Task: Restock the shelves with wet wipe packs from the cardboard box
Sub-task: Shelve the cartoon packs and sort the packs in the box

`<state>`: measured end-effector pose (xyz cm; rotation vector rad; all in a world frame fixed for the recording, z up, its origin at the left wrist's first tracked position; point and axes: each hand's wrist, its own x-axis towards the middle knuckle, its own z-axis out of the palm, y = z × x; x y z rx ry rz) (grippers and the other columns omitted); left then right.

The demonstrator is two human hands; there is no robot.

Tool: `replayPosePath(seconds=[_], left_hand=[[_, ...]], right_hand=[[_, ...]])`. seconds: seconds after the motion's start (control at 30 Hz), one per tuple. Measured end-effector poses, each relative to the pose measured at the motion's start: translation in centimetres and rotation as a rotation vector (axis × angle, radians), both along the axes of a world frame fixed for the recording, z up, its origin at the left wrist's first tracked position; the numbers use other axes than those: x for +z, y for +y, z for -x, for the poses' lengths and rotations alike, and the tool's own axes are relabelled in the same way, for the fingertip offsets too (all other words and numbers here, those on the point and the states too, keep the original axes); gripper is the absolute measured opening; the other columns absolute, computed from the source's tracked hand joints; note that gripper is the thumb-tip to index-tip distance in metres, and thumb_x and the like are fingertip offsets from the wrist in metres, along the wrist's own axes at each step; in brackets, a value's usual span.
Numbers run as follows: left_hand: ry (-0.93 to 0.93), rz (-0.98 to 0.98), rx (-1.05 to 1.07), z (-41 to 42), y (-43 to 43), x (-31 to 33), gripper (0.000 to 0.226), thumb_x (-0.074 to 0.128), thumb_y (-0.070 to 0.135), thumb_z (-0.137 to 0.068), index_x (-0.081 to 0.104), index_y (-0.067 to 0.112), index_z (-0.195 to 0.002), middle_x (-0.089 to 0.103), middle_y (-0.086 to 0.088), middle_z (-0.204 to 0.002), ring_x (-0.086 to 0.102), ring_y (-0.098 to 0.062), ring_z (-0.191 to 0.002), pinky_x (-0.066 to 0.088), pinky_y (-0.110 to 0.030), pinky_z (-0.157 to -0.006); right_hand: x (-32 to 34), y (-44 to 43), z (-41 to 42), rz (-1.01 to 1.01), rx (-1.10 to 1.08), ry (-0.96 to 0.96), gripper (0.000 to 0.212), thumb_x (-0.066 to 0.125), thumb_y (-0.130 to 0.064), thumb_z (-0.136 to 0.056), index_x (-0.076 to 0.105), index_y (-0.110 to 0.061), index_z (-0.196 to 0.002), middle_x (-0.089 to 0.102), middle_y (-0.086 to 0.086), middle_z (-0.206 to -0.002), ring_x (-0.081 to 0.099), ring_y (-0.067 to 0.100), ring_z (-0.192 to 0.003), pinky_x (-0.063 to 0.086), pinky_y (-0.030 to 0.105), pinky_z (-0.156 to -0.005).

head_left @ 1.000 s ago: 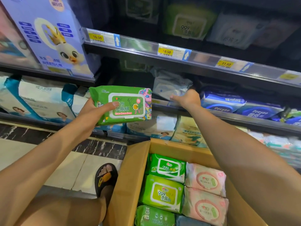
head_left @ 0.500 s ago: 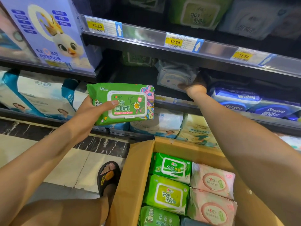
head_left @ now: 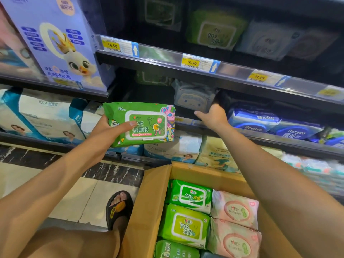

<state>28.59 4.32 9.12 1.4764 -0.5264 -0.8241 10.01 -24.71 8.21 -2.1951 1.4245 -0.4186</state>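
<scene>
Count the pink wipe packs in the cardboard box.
2. The farther pink pack lies in the cardboard box's right column; the nearer pink pack sits next to it, toward the person. More may be hidden underneath.

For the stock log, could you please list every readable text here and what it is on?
"16.50": left price tag
"10.50": middle price tag
"11.50": right price tag
"80pcs": green pack in the left hand
"湿厕纸": the same pack's lid
"999 杀菌": lime-green packs in the cardboard box
"Deeyeo": blue packs
Too blurred: fourth price tag, pale pack gripped by the right hand
</scene>
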Motion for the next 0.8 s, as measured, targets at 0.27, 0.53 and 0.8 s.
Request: replayPosePath(seconds=[0.27, 0.53, 0.8], left_hand=[[-0.021, -0.002, 0.001, 0.9, 1.0, 1.9, 0.096, 0.099, 0.055, -0.041, 0.058, 0.030, -0.124, 0.078, 0.001, -0.115, 0.077, -0.024, -0.100, 0.059, -0.055, -0.093], [-0.124, -0.019, -0.080, 2.5, 2.2, 4.0, 0.091, 0.091, 0.069, -0.050, 0.060, 0.032, -0.127, 0.076, 0.005, -0.118, 0.074, -0.019, -0.107, 0.056, -0.050, -0.101], [-0.513, -0.212, -0.062, 0.4, 0.8, 4.5, 0.064, 0.068, 0.076, -0.078, 0.065, 0.031, -0.124, 0.072, 0.014, -0.113, 0.069, -0.010, -0.104, 0.056, -0.041, -0.095]], right_hand=[[1.2, 10.1, 2.2, -0.453, 0.235, -0.377, 0.054, 0.038, -0.055, -0.106, 0.055, -0.020, -0.143, 0.065, 0.000, -0.134, 0.064, 0.015, -0.112, 0.054, 0.042, -0.100], [2.7, 13.7, 2.9, -0.567, 0.339, -0.462, 0.040, 0.060, -0.060, -0.095, 0.065, -0.034, -0.125, 0.073, -0.009, -0.119, 0.067, 0.019, -0.114, 0.055, 0.036, -0.094], [4.0, 13.0, 1.6, -0.446, 0.299, -0.529, 0.023, 0.070, -0.035, -0.096, 0.067, -0.029, -0.118, 0.073, -0.018, -0.108, 0.068, -0.004, -0.096, 0.053, 0.013, -0.073]])
